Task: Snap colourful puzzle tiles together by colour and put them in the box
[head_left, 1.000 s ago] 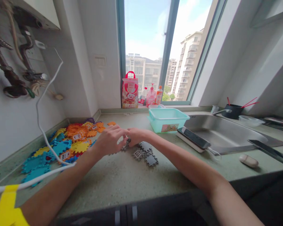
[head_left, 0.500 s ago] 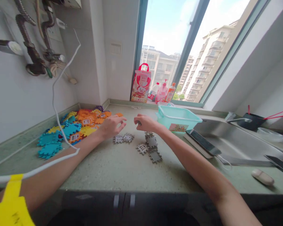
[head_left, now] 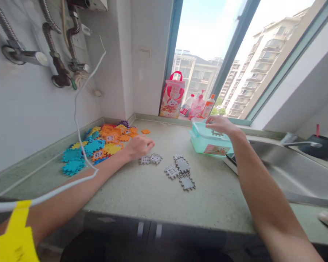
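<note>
My left hand (head_left: 139,147) is low over the counter, fingers loosely bent with a small gap at the thumb, and nothing shows in it. Just in front of it lie two grey gear-edged building pieces (head_left: 155,158) with window patterns. Over the turquoise plastic bin (head_left: 199,144) is my right hand (head_left: 221,124), its fingers apart and pointing down. A grey notched piece (head_left: 217,133) shows just below that palm, at the bin's opening, seemingly out of the fingers. Between my arms several more grey pieces (head_left: 183,165) lie in a loose cluster.
A pile of orange, blue and yellow pieces (head_left: 109,136) lies at the left by the wall. A white cable (head_left: 75,109) hangs across my left forearm. The steel sink (head_left: 284,163) is at the right. Bottles (head_left: 197,107) and a red-handled bag (head_left: 172,98) stand on the windowsill.
My right hand has moved right, from the middle of the counter to above the bin, and the grey piece has left its grip. My left hand's fingers have curled in. The view has shifted slightly.
</note>
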The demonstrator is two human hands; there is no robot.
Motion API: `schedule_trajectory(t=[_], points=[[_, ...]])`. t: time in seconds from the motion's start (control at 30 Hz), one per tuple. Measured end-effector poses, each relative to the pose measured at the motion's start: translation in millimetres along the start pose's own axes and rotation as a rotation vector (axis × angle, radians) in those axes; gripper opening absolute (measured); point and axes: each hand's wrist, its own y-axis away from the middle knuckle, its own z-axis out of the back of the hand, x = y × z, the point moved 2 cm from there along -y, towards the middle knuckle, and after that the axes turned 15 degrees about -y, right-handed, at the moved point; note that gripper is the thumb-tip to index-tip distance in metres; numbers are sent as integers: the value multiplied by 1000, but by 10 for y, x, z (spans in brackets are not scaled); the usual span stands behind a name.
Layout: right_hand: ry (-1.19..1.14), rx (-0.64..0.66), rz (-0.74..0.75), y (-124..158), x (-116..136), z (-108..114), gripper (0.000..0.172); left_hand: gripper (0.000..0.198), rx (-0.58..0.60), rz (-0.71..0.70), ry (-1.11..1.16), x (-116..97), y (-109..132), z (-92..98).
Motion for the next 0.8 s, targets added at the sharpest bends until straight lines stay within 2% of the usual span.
schedule_trajectory(t=[0.07, 0.17, 0.27, 0.3, 0.37, 0.47, 0.53, 0.57, 0.67, 0.73, 0.8], points=[[-4, 73, -25, -33, -41, -53, 17, 35, 44, -46, -26, 8, 13, 43], [-34, 239, -110, -33, -50, -114, 26, 34, 133, -196, 39, 51, 48, 103], [9, 318, -146, 20, 35, -11, 23, 40, 203, -261, 111, 116, 81, 124], [47, 288, -134, 51, 104, 76, 22, 44, 220, -254, 118, 133, 88, 119], [123, 120, -66, 154, 323, 296, 25, 55, 240, -235, 116, 140, 100, 99], [41, -274, 251, 479, 796, 517, 32, 69, 216, -227, 86, 86, 116, 70], [-123, -395, 470, 793, 1047, 419, 30, 73, 198, -231, 73, 25, 127, 56], [-193, -384, 548, 949, 1120, 288, 27, 73, 197, -236, 74, -8, 132, 51], [-235, 13, 665, 1314, 1125, -297, 22, 63, 210, -262, 95, -112, 138, 42], [-249, 276, 604, 1438, 993, -632, 26, 51, 214, -263, 109, -178, 130, 42], [-276, 469, 491, 1471, 847, -825, 36, 43, 210, -230, 108, -232, 112, 38]])
